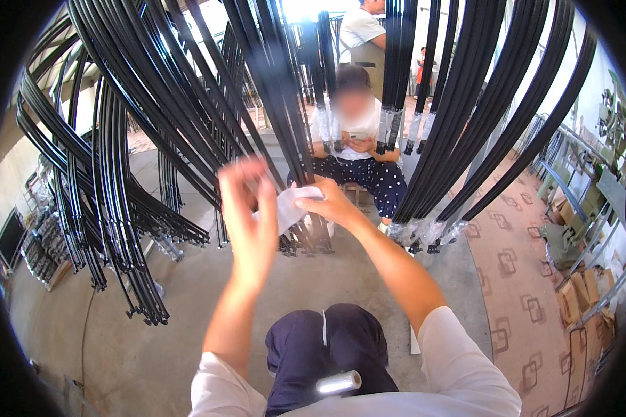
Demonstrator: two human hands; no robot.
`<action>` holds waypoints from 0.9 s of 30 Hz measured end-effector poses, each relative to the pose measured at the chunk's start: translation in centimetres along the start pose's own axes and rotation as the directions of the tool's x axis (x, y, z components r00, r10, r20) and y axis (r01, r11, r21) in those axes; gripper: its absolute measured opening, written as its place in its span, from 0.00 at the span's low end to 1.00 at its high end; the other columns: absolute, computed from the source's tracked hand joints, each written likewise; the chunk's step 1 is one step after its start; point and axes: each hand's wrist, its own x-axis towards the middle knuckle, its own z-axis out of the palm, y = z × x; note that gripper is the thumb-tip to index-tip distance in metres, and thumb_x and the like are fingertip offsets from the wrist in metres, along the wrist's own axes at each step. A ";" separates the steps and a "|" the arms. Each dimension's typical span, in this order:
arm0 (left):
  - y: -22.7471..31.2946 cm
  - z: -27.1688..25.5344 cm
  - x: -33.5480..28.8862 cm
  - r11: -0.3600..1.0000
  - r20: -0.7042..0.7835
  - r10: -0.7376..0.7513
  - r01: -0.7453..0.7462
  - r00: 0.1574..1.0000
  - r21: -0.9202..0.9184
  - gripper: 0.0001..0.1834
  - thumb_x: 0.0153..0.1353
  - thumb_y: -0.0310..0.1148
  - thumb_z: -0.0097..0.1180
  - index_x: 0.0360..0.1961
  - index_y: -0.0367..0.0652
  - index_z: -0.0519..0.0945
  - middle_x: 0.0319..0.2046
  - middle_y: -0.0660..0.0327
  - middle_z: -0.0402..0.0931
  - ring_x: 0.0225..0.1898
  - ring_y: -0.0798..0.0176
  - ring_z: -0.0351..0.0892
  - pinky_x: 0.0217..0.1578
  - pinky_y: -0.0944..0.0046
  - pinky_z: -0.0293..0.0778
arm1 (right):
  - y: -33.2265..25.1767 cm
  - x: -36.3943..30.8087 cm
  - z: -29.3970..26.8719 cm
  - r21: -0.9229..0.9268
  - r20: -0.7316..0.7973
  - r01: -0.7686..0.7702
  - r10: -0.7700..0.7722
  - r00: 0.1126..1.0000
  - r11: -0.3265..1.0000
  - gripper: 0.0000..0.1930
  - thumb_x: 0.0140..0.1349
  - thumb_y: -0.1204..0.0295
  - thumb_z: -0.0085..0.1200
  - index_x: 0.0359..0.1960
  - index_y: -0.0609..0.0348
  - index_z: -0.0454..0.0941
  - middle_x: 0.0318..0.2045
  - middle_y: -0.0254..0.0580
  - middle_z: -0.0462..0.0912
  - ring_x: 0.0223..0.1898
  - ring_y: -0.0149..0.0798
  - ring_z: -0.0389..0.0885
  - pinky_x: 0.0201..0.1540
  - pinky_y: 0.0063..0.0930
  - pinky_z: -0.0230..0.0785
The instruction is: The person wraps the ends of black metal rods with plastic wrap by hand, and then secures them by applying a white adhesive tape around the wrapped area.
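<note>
A whitish, translucent piece of plastic film [295, 208] stretches across the lower part of a hanging bundle of black cables [295, 149]. My right hand [334, 203] pinches the film's right end, thumb in front, beside the bundle. To the left of the film, my left hand [247, 198] is raised with bent fingers smeared by motion. Whether it touches the film's left edge is unclear. The bundle's lower ends [306, 240] hang blurred below the film. On my lap lies a roll of clear film [339, 383].
More black cable bundles [118, 174] hang at left, others [459, 139] at right with clear wrap [424, 233] on their ends. A seated person [358, 139] faces me, another person [363, 42] stands behind. Cardboard boxes [581, 295] and metal racks line the right side.
</note>
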 end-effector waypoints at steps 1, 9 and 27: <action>0.1 0.7 3.1 0.978 -0.028 0.191 -0.187 0.981 0.091 0.10 0.58 0.29 0.45 0.40 0.36 0.66 0.38 0.58 0.67 0.39 0.69 0.66 0.40 0.70 0.65 | -0.1 0.0 0.2 -0.064 -0.052 0.065 -0.069 0.996 0.996 0.15 0.49 0.71 0.55 0.37 0.66 0.73 0.33 0.37 0.76 0.36 0.29 0.73 0.40 0.22 0.64; 5.2 5.0 12.3 0.952 0.071 0.306 -0.304 0.949 -0.039 0.18 0.53 0.36 0.55 0.39 0.34 0.69 0.28 0.60 0.74 0.32 0.69 0.73 0.35 0.72 0.68 | -2.4 -2.2 0.6 -0.420 -0.291 0.403 -0.541 0.789 0.813 0.08 0.43 0.75 0.57 0.25 0.66 0.77 0.23 0.46 0.75 0.23 0.39 0.75 0.27 0.26 0.66; 3.9 7.8 7.8 0.928 0.791 0.189 0.157 0.582 -0.337 0.19 0.54 0.38 0.54 0.42 0.35 0.70 0.31 0.60 0.75 0.36 0.68 0.74 0.36 0.72 0.69 | -9.2 -11.2 -1.6 -0.377 -0.264 0.268 -0.380 0.886 0.887 0.06 0.43 0.73 0.55 0.22 0.63 0.78 0.49 0.57 0.65 0.54 0.48 0.61 0.55 0.37 0.49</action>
